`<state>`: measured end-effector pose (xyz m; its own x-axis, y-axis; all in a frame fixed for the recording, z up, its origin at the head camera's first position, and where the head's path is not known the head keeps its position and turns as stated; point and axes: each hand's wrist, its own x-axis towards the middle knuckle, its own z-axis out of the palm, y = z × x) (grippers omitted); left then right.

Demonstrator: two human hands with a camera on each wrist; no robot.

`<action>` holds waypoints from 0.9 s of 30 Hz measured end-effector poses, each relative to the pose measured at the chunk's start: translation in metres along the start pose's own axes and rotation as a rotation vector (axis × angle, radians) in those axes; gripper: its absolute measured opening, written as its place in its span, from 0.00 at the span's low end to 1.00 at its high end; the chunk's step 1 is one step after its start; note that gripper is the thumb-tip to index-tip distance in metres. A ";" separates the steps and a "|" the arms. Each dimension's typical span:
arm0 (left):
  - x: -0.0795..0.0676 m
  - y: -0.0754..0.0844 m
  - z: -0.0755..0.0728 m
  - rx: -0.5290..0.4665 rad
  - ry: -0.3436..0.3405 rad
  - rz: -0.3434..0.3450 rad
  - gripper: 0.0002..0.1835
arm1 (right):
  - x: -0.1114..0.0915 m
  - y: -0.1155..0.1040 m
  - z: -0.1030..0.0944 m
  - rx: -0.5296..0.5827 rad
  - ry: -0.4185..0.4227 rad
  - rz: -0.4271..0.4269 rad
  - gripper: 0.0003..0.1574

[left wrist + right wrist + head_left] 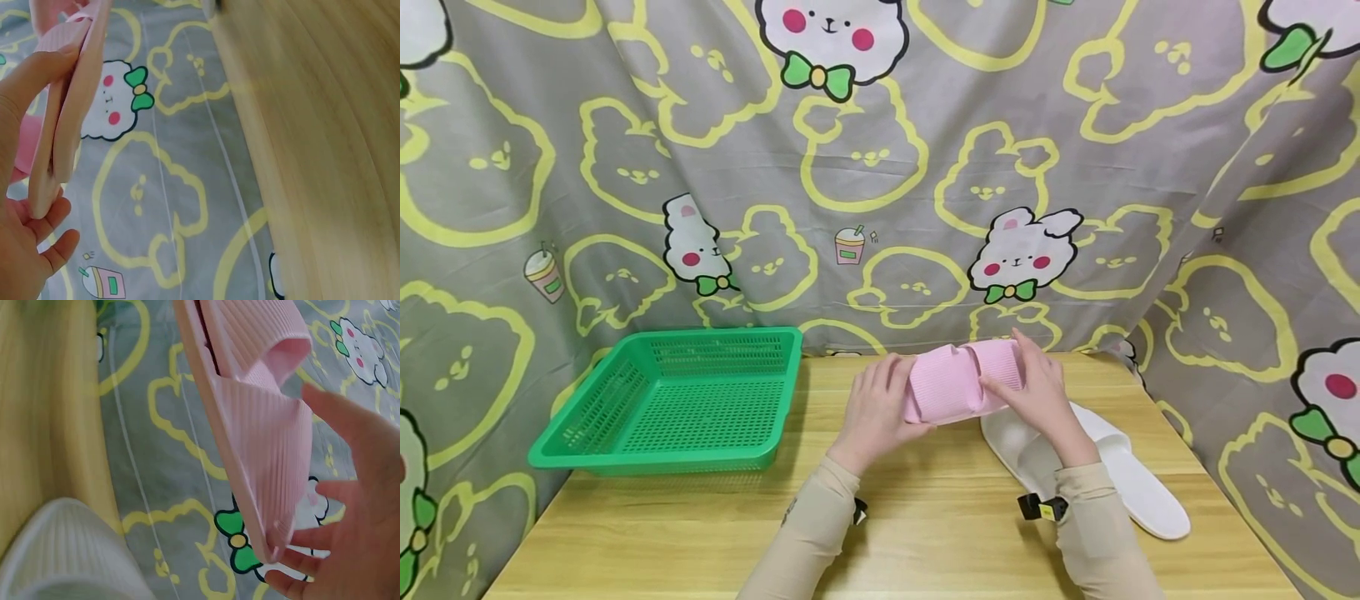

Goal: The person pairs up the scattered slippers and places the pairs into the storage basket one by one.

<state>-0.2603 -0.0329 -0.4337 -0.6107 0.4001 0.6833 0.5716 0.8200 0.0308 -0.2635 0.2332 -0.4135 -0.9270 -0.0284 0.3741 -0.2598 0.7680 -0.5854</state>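
Pale wooden table (925,533) below, and up near its back edge we have the pink, ribbed, foam-like slippers (942,385), long axis left to right, left hand (877,408) and right hand (1040,392) gripping opposite ends, neither nearer.

Person's L hand (878,406) and R hand (1041,392) grip pink ribbed slippers (942,387) btwn them, raised above a wood-grain table (932,525). Green plastic basket (647,461) w/ perforated sides sits at table's L side; white footwear (1150,493) lies at R, partly hidden by R forearm (1099,533). Gray cloth (745,171) w/ cartoon-animal print, mostly yellow outlines, hangs in bkgd.
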 end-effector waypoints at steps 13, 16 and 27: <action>0.002 -0.009 -0.002 -0.037 0.034 0.024 0.56 | -0.004 0.007 -0.001 -0.092 -0.134 -0.063 0.80; 0.002 -0.010 -0.003 -0.042 0.044 0.033 0.55 | -0.003 0.008 0.002 -0.121 -0.118 -0.072 0.82; 0.001 -0.010 -0.005 -0.056 0.021 0.040 0.54 | -0.003 0.011 0.006 -0.200 -0.076 -0.108 0.80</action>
<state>-0.2646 -0.0427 -0.4297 -0.5755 0.4225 0.7002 0.6251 0.7793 0.0435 -0.2650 0.2381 -0.4258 -0.9163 -0.1596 0.3674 -0.3070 0.8689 -0.3882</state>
